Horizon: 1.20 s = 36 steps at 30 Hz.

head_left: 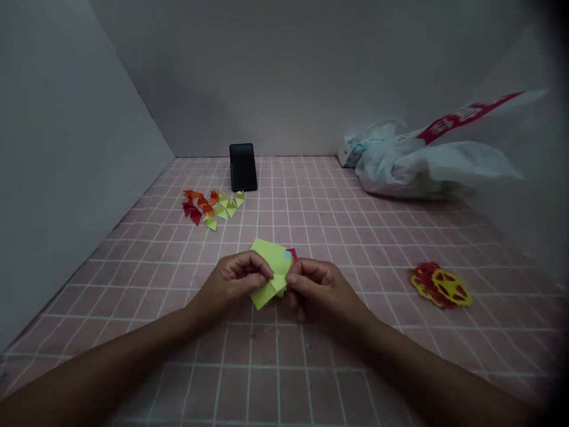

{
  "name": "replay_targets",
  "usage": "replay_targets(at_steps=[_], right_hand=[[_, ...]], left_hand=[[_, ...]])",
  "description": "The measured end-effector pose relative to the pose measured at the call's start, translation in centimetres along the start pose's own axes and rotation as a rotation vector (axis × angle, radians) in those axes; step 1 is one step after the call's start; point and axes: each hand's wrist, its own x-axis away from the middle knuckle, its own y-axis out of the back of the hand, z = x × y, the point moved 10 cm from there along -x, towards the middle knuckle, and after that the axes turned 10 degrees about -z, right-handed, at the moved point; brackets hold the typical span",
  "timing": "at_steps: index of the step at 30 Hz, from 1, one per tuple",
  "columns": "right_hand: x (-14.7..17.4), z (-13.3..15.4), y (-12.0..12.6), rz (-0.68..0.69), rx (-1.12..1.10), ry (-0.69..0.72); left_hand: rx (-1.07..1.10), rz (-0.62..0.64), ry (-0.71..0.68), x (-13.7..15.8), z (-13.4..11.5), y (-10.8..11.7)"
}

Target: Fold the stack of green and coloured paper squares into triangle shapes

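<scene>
Near the middle of the table, my left hand (235,277) pinches the left side of a small piece of yellow folded paper (278,283) between thumb and fingers. My right hand (317,283) grips the same piece at its right edge, also with closed fingers. Beneath and behind it lie larger yellow paper sheets (269,252), partly covered by my hands. A light blue patch (287,255) and a red paper corner (291,252) show beside the sheets. How the held piece is folded underneath is hidden.
Several folded orange, red and yellow paper pieces (208,207) lie at the back left, before a leaning black phone (243,168). Red and yellow cut-out shapes (441,286) rest at the right. A white plastic bag (413,166) and a tissue box (349,152) stand by the back wall.
</scene>
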Motion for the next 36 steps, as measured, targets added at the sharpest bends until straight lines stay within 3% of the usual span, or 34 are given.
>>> replay_targets(at_steps=[4, 9, 22, 30, 36], right_hand=[[0.3, 1.3, 0.4, -0.030, 0.192, 0.166], [0.7, 2.5, 0.0, -0.014, 0.337, 0.314], [0.2, 1.7, 0.2, -0.020, 0.264, 0.232], [0.6, 3.0, -0.8, 0.044, 0.435, 0.367], [0.7, 0.8, -1.2, 0.095, 0.285, 0.112]], left_hand=[[-0.021, -0.009, -0.020, 0.1, -0.7, 0.0], [-0.056, -0.044, 0.084, -0.1, 0.2, 0.0], [-0.119, -0.055, 0.065, -0.2, 0.0, 0.1], [-0.268, -0.026, 0.004, 0.0, -0.4, -0.4], [-0.278, 0.034, 0.009, 0.3, 0.2, -0.7]])
